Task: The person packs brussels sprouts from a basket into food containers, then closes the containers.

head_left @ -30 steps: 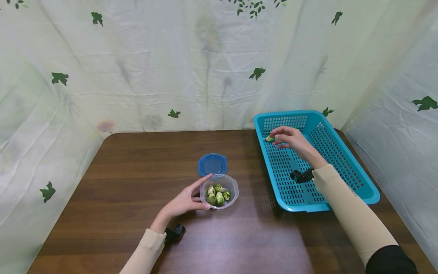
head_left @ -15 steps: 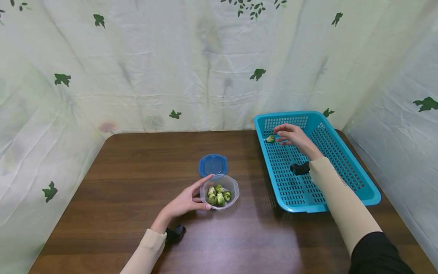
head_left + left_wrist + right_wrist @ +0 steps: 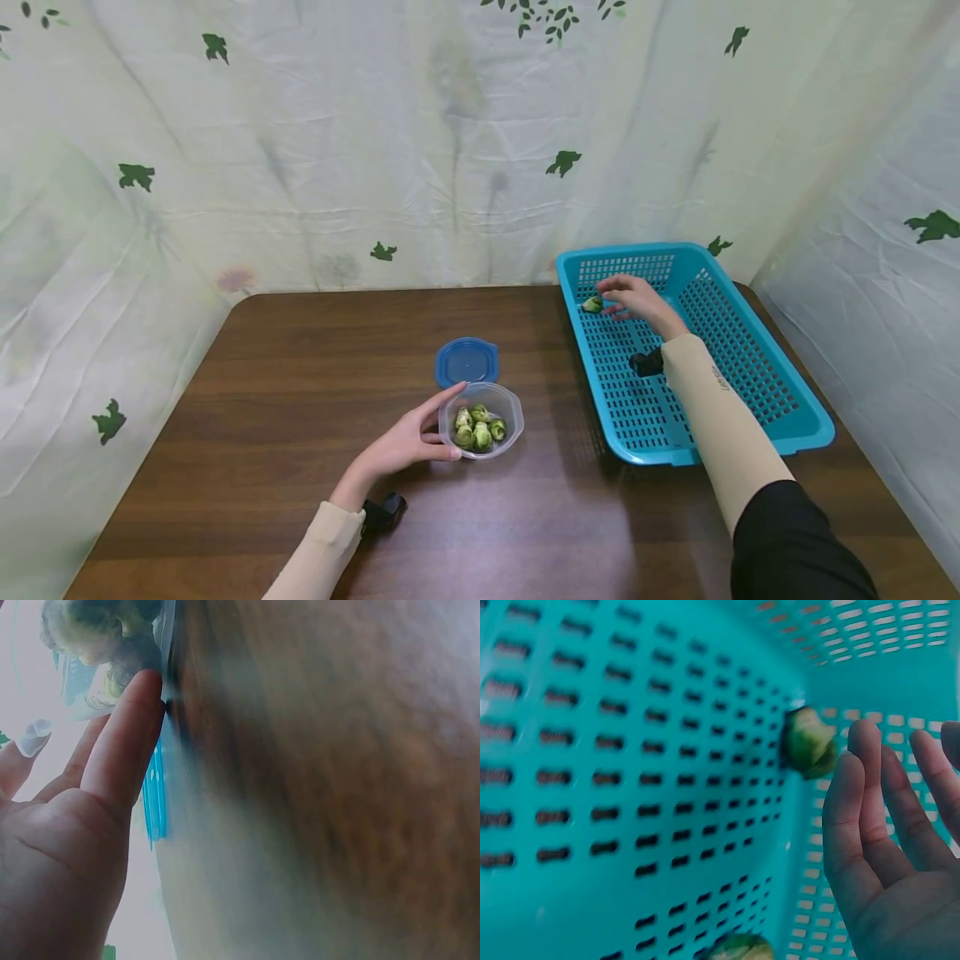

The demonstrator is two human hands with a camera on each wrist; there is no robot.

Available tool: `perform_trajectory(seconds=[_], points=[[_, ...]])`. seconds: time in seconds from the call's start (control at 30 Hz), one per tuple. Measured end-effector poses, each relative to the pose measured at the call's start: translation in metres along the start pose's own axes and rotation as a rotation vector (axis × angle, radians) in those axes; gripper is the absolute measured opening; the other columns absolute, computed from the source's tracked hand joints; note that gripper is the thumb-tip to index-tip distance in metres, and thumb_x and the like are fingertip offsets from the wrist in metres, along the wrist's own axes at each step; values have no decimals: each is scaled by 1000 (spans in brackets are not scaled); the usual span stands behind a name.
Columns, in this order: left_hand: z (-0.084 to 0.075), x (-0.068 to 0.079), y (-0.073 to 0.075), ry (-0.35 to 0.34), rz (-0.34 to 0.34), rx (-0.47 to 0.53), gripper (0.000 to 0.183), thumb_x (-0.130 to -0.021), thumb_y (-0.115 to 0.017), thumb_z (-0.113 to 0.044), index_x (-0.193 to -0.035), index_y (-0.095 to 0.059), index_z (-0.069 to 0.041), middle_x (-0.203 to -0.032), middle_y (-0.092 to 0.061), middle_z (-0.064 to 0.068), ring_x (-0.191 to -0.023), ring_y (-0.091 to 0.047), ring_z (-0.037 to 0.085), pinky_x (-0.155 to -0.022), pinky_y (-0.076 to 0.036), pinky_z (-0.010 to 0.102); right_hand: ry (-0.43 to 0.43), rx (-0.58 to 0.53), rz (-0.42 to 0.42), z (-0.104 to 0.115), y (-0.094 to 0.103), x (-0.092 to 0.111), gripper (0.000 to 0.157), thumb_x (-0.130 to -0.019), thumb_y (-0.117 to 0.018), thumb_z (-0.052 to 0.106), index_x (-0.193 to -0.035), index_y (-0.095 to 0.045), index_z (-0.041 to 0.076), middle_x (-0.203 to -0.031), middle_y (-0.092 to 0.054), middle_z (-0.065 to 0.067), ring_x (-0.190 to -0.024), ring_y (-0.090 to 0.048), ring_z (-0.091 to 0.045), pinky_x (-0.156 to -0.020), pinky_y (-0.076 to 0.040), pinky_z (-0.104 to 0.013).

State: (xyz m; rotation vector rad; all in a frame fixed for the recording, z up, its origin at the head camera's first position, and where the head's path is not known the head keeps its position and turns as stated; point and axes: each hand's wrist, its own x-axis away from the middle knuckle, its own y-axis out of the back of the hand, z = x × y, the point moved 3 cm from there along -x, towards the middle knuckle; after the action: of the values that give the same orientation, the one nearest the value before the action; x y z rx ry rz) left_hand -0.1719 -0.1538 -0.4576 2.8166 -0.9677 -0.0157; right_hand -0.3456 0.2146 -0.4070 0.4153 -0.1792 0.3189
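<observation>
In the head view, my left hand [image 3: 408, 437] grips the side of a clear plastic food container [image 3: 513, 408], thumb and index finger spread along its rim. Several Brussels sprouts [image 3: 480, 433] lie inside it. My right hand [image 3: 641, 302] is inside the blue basket, its fingers loosely extended beside one Brussels sprout [image 3: 592, 305]. The right wrist view shows those fingers [image 3: 844, 817] apart from that sprout [image 3: 808, 742], which sits where the basket's floor meets its side. A second sprout [image 3: 742, 949] is partly cut off at the bottom of that view.
The blue perforated basket [image 3: 795, 417] stands at the right of the brown wooden table [image 3: 300, 375]. Just behind the container lies its blue lid [image 3: 467, 362]. A pale curtain with leaf prints [image 3: 465, 167] hangs behind the table.
My right hand's fingers have drawn back from the sprout, which now lies in fuller view. The right forearm has swung left. My left hand and the container stay in place.
</observation>
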Motion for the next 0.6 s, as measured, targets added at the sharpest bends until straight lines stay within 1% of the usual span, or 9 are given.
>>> perform_trajectory(seconds=[0.17,0.33,0.5,0.6], points=[[0,1,0,5,-4,3,90,-82,-76,-6,-153,-22,-19,-155,-20,15,-129,-41,35,-88,-51,33,-34,62,4,-6,-3,-6,41,-104,-39,13,-141,-37,-4,-140,-39,-26,-114,-52,-41,-96,-42,-52],[1,0,0,8,3,7,90,-82,-76,-6,-153,-22,-19,-154,-20,16,-129,-41,35,-89,-50,33,-47,105,15,-11,-4,-10,40,-104,-36,11,-142,-36,-3,-140,-39,-26,-116,-51,-41,-96,-43,-51],[0,1,0,13,6,4,91,-82,-76,-6,-154,-21,-18,-153,-23,19,-128,-41,35,-89,-50,33,-53,128,38,-13,-4,-12,41,-104,-36,10,-143,-34,-3,-142,-36,-27,-119,-48,-43,-97,-42,-52],[0,1,1,15,2,0,90,-82,-76,-6,-153,-22,-19,-153,-23,18,-129,-41,35,-89,-50,33,-55,132,48,-14,-5,-14,42,-103,-36,8,-144,-32,-3,-144,-33,-27,-120,-46,-43,-98,-41,-52]])
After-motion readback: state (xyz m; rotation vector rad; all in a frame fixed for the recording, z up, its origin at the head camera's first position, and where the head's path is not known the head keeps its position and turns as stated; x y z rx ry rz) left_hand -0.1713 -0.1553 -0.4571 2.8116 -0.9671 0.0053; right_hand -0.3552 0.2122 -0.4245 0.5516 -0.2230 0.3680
